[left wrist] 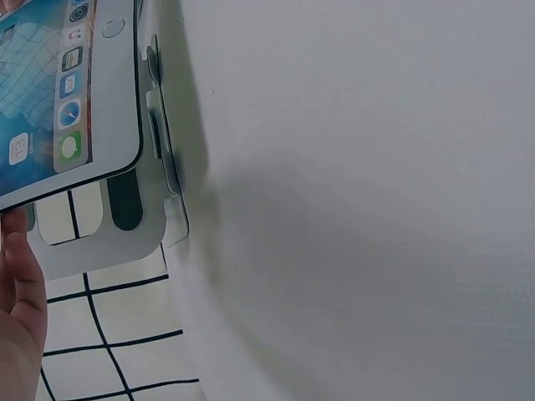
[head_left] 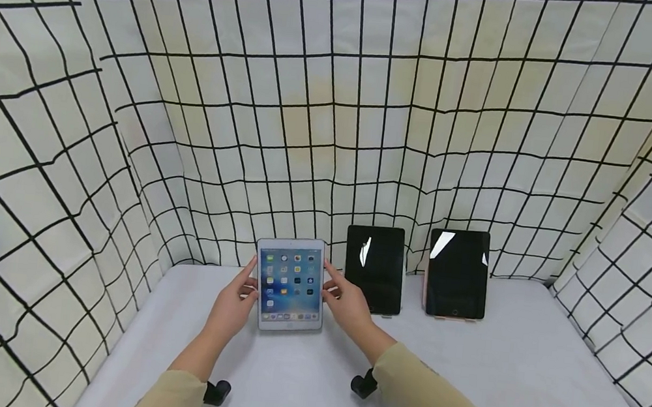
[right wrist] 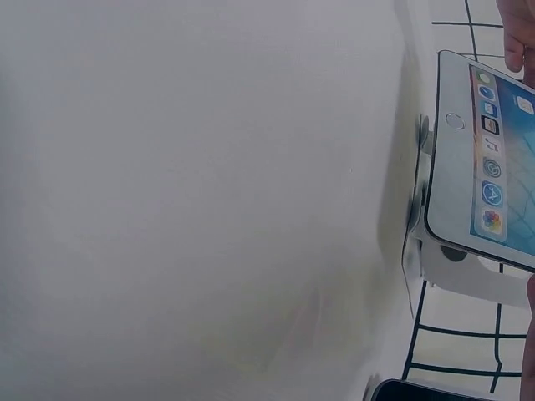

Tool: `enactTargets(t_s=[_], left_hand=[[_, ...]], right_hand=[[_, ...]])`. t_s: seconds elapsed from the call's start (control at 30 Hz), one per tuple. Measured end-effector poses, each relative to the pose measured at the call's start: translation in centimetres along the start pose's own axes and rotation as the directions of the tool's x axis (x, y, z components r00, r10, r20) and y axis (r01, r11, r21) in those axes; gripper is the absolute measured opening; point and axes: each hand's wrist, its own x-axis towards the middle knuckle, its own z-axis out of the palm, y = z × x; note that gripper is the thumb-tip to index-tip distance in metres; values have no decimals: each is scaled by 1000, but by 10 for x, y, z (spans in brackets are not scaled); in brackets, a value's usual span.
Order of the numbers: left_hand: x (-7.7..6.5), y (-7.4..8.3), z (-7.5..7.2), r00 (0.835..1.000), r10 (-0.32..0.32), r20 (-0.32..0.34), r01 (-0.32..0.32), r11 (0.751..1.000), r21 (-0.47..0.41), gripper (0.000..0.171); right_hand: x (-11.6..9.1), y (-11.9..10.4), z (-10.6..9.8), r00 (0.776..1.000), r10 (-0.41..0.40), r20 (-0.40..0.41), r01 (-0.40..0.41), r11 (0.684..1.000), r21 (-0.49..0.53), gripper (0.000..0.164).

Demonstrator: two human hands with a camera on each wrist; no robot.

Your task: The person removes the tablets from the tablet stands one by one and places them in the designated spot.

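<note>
A white tablet (head_left: pixel 290 285) with a lit home screen stands upright, leaning back a little. My left hand (head_left: pixel 231 306) holds its left edge, and my right hand (head_left: pixel 350 303) holds its right edge. Thumb and fingers lie along each side. Behind the tablet, a pale stand (left wrist: pixel 140 238) shows in the left wrist view, with a lip below the tablet's bottom edge. The same stand (right wrist: pixel 476 280) appears in the right wrist view. Whether the tablet touches that lip, I cannot tell. My palms and some fingers are cut off in the wrist views.
Two tablets with dark screens stand to the right: a nearer one (head_left: pixel 374 267) beside my right hand and a farther one (head_left: pixel 458 275) on a pinkish stand. All rest on a white table (head_left: pixel 461 387). Gridded white cloth walls (head_left: pixel 333 132) rise behind and at both sides.
</note>
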Motion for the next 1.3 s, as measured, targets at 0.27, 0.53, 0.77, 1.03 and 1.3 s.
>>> enactTargets(t_s=[0.27, 0.53, 0.77, 1.03, 1.3], left_hand=[[-3, 1, 1, 1000, -8, -3, 8, 1000, -5, 73], [-12, 2, -1, 999, -39, 7, 39, 999, 14, 73], [-20, 5, -7, 999, -44, 6, 44, 999, 32, 72], [-23, 5, -13, 996, -67, 52, 65, 997, 40, 75], [-26, 7, -20, 994, -80, 79, 77, 996, 34, 74]], right_hand=[[-7, -1, 0, 1000, 6, 6, -7, 999, 54, 70], [-12, 1, 1, 1000, 21, 23, -23, 996, 86, 72], [-15, 0, 1, 998, 8, 58, -15, 993, 120, 70], [-18, -6, 1, 993, 70, 96, -85, 982, 166, 71], [-19, -9, 3, 985, 104, 135, -133, 965, 225, 72]])
